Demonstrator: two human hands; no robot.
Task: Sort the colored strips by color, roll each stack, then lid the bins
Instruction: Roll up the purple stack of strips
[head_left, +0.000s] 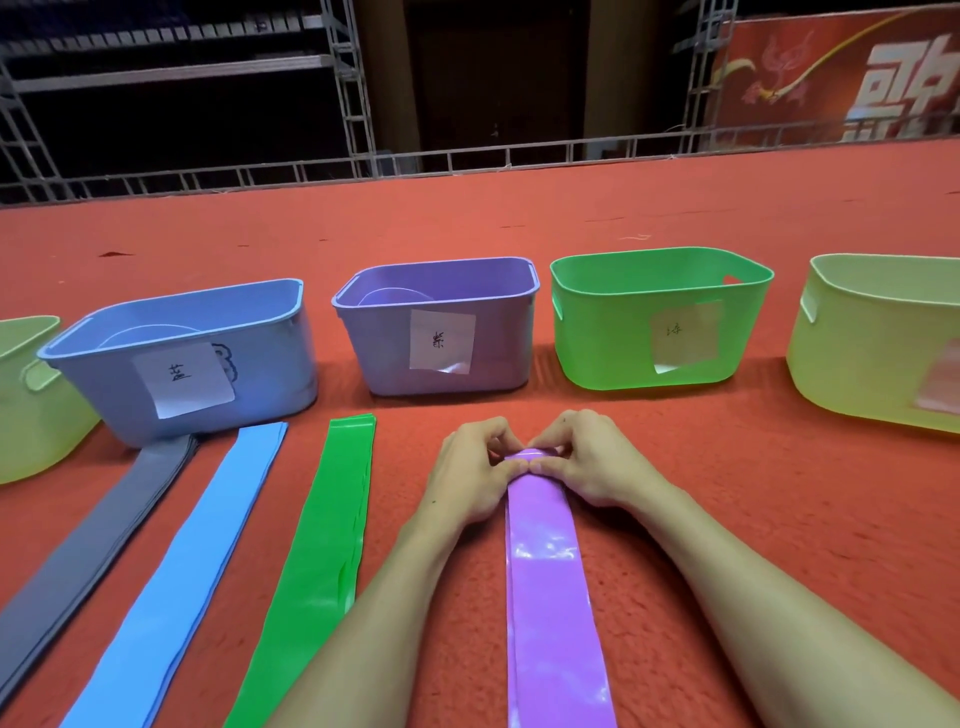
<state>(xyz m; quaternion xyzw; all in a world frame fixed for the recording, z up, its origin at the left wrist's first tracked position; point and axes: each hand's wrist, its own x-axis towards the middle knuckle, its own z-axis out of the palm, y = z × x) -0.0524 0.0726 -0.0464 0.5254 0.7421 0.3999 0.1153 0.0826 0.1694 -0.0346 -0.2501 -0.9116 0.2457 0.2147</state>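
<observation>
Item: stack of glossy purple plastic strips (550, 582), far end curled into a small roll.
Left hand (470, 475) and right hand (587, 462) pinch the roll on the red carpet (727, 509), before the purple plastic bin (441, 327); grey (88, 540), blue (182, 566) and green (317, 561) stacks lie flat leftward.

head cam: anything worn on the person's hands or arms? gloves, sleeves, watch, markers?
Nothing worn. The left hand and right hand are bare: no gloves, rings or tape. Both forearms are bare up to the frame edge, with no sleeves, watch, wristband, cables or tracking markers in view.
</observation>
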